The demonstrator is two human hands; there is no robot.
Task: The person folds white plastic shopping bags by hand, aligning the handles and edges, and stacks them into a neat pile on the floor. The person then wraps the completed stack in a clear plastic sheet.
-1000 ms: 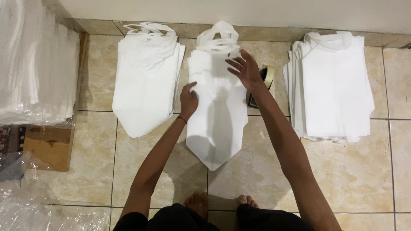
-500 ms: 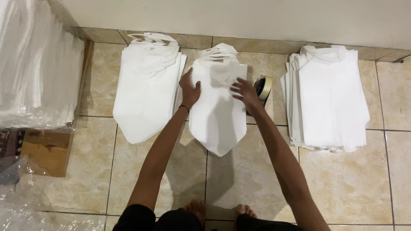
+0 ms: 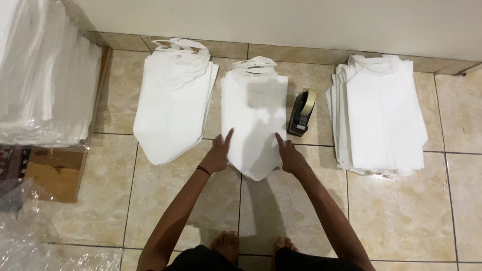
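Observation:
A stack of white fabric bags (image 3: 253, 115) lies on the tiled floor in front of me, handles toward the wall, pointed bottom toward me. My left hand (image 3: 218, 154) rests with spread fingers against the stack's lower left edge. My right hand (image 3: 290, 156) touches its lower right edge the same way. Neither hand grips anything. A black tape dispenser (image 3: 301, 113) stands just right of the stack.
A second pile of white bags (image 3: 173, 103) lies to the left and a thicker one (image 3: 381, 115) to the right. Plastic-wrapped white bundles (image 3: 42, 75) and a cardboard box (image 3: 52, 173) sit at far left. The wall base (image 3: 301, 52) runs behind. My bare feet (image 3: 251, 246) show at the bottom.
Both hands slid from the upper part of the middle stack down toward me to its lower corners. The top bag now lies flat and aligned on the stack.

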